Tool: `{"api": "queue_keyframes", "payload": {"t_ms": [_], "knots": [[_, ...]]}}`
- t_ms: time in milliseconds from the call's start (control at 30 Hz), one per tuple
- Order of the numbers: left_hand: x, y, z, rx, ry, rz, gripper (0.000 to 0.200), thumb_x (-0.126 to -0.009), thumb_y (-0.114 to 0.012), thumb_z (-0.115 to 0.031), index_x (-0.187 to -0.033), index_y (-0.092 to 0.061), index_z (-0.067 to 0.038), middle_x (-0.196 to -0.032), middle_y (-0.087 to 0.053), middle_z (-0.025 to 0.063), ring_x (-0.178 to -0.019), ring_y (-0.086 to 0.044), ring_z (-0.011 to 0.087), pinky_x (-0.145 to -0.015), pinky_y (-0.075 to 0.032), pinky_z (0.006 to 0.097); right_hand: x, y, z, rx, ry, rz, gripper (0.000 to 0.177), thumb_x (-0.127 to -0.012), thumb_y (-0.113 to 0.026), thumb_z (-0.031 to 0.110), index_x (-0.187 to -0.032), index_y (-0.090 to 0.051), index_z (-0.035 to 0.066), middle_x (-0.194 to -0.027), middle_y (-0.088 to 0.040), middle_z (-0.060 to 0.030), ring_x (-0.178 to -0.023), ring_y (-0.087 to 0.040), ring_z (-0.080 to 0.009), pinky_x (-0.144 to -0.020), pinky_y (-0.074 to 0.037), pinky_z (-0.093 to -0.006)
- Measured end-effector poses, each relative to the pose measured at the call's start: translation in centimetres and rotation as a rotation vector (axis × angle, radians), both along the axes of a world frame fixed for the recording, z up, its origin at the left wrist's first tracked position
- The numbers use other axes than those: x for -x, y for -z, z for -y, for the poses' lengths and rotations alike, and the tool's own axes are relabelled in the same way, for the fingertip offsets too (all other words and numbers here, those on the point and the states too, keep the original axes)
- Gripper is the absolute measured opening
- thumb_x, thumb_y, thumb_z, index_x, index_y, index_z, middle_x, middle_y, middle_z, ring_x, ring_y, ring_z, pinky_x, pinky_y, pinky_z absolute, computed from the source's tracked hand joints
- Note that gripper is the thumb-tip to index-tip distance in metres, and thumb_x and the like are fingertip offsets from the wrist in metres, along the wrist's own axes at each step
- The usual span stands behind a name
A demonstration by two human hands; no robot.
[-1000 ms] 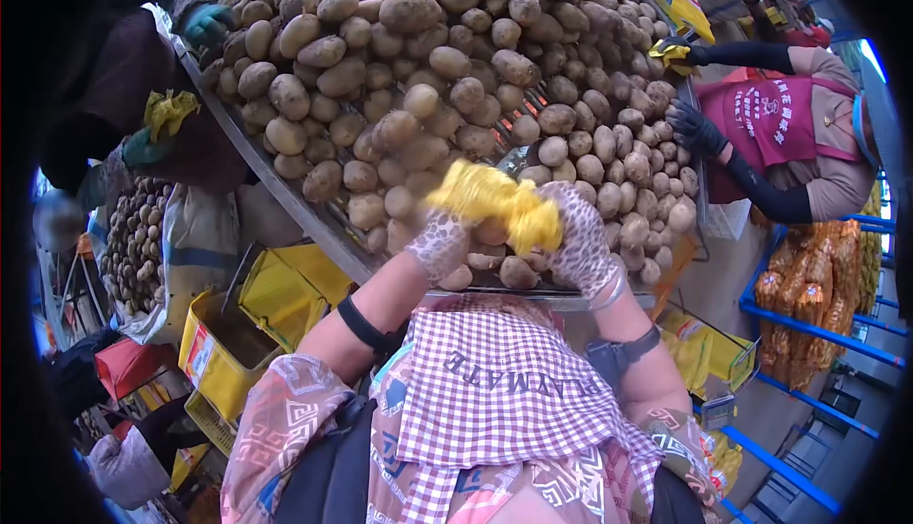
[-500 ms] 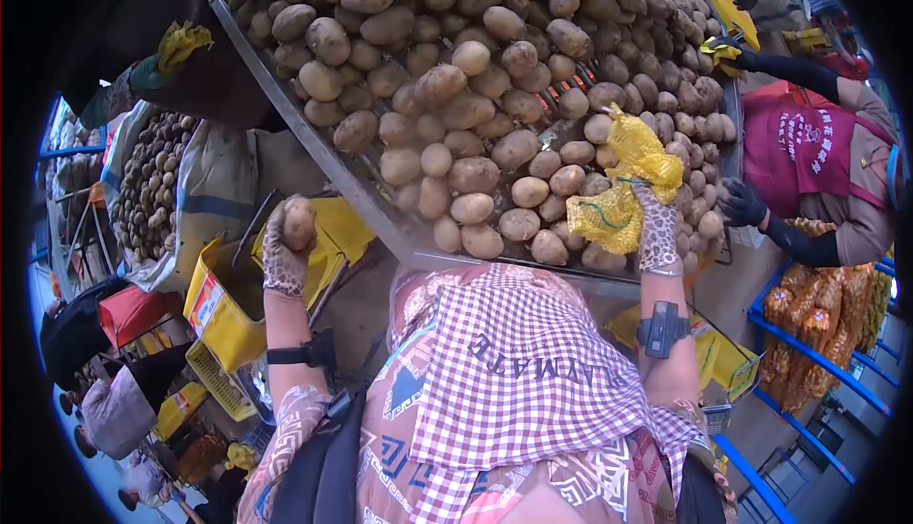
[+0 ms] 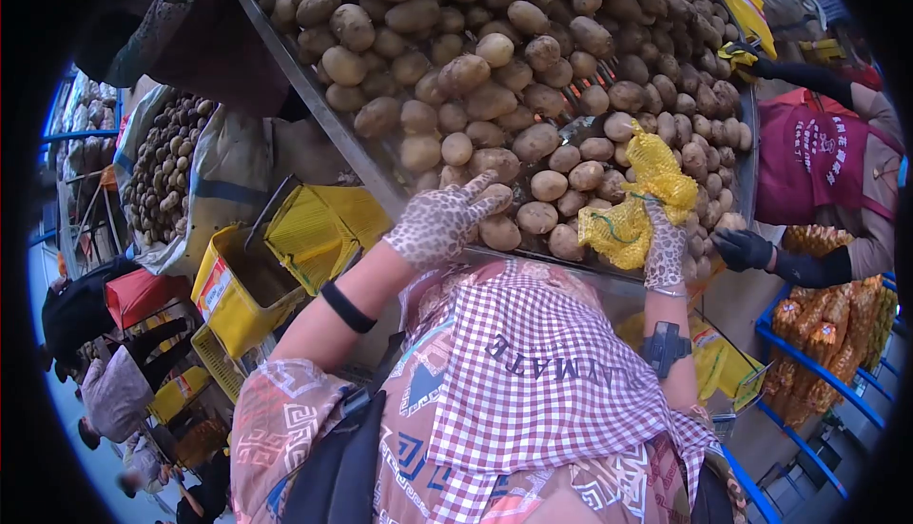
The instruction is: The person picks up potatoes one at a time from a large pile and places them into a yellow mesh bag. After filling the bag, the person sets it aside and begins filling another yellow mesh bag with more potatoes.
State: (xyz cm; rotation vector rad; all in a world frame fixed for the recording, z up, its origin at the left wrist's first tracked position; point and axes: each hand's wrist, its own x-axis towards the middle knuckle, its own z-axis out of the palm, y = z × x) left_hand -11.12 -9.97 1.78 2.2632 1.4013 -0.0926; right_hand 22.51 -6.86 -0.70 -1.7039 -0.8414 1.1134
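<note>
Left hand, in one pale, dark-spotted glove, fingers parted, touching one brown oval potato; at three o'clock, right hand, likewise gloved, gripping one yellow mesh bag.

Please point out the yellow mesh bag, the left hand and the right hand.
Yellow mesh bag (image 3: 664, 184), head view: bunched netting of its upper part.
Left hand (image 3: 436, 223), head view: gloved back.
Right hand (image 3: 667, 246), head view: gloved back.

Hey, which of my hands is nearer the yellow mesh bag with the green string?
Right. Your right hand has the yellow mesh bag in its grip; your left hand is apart from it, off to its left, at the potatoes.
</note>
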Motion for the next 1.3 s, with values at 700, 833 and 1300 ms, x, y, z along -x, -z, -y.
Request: {"api": "queue_keyframes", "payload": {"t_ms": [700,833,1300], "knots": [[-3.4,3.2,-2.5,1.252,-0.568,1.833,0.057,-0.09,-0.048,-0.047,-0.131,-0.046,-0.007,-0.108,-0.06,0.0055,-0.08,-0.058,0.0113,-0.062,-0.046,0.0228,5.0,-5.4,1.5,-0.773,-0.595,0.601,0.05,-0.08,-0.076,0.018,-0.119,-0.053,-0.001,-0.113,-0.061,-0.0118,-0.104,-0.059,-0.0187,-0.09,-0.048,-0.033],[-2.3,1.0,-3.5,0.951,-0.611,1.483,0.039,-0.09,-0.056,-0.034,-0.116,-0.055,-0.006,-0.1,-0.061,0.0064,-0.082,-0.057,0.0136,-0.071,-0.047,0.0253,2.4,-2.6,0.8,-0.175,-0.306,0.28,0.052,-0.077,-0.077,0.02,-0.119,-0.055,-0.001,-0.11,-0.062,-0.0135,-0.102,-0.06,-0.0227,-0.091,-0.047,-0.035],[-5.6,2.5,-2.9,0.067,0.548,-0.287,0.034,-0.086,-0.057,-0.018,-0.118,-0.058,-0.009,-0.114,-0.057,0.0125,-0.103,-0.06,0.0272,-0.082,-0.05,0.0396,-7.8,3.2,5.6,-0.106,0.362,0.049,0.062,-0.077,-0.078,0.015,-0.129,-0.049,0.002,-0.123,-0.056,-0.0078,-0.11,-0.055,-0.019,-0.095,-0.046,-0.0334]]}}
